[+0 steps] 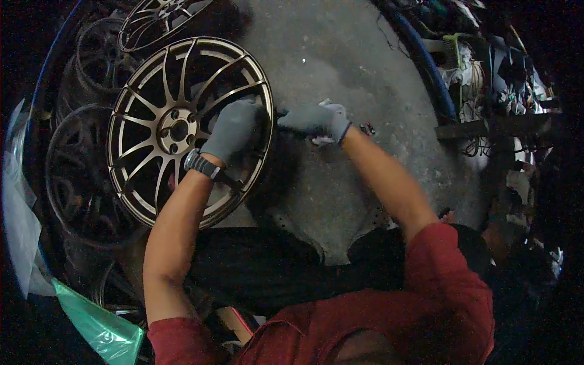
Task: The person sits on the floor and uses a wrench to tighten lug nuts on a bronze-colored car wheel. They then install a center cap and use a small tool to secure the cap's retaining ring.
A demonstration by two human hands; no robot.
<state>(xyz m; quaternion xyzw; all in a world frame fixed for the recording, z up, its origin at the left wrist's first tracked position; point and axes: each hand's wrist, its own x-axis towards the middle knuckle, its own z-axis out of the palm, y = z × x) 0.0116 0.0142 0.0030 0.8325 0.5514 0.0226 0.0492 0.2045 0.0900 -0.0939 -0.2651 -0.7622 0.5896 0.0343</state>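
Note:
A bronze multi-spoke car wheel [179, 129] stands tilted in front of me on the left, its face and central hub hole showing. My left hand [234, 129], in a grey glove, is closed on the wheel's right side, over the spokes by the rim; its fingertips are in shadow. My right hand [313, 120], also gloved in grey, is just outside the rim's right edge. Its fingers are pressed together and point toward the rim, and whatever they hold is too dark to make out. Whitish material shows around the glove's cuff.
A second bronze wheel [161, 21] leans beyond the first. Several dark wheels [91, 176] stand along the left. Grey concrete floor [340, 48] spreads ahead. A cluttered shelf [486, 128] runs along the right, and green plastic film [100, 325] hangs at the lower left.

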